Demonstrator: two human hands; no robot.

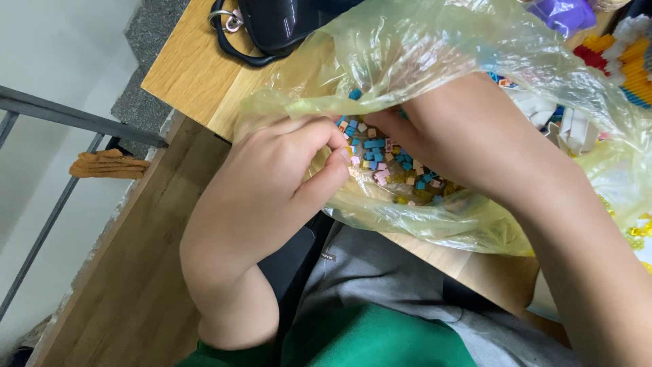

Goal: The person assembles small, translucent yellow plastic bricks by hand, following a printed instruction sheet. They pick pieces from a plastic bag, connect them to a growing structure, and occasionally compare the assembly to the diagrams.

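Inside the sideways-gaping plastic bag, both hands' fingers pinch small bricks

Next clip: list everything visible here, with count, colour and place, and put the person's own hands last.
Thin plastic bag: one, translucent yellow, on the table, held open.
Small plastic building bricks: many, blue, pink, yellow, inside the bag.
Wooden table: one, light brown, under the bag.
Glossy handbag with metal ring: one, black, top of table.
Assembled brick model: one, yellow, red, white, top right.
Folded cloth: one, tan, left, on a grey rail.
Left hand: one, fingers pinched at the bag's mouth.
Right hand: one, inside the bag.
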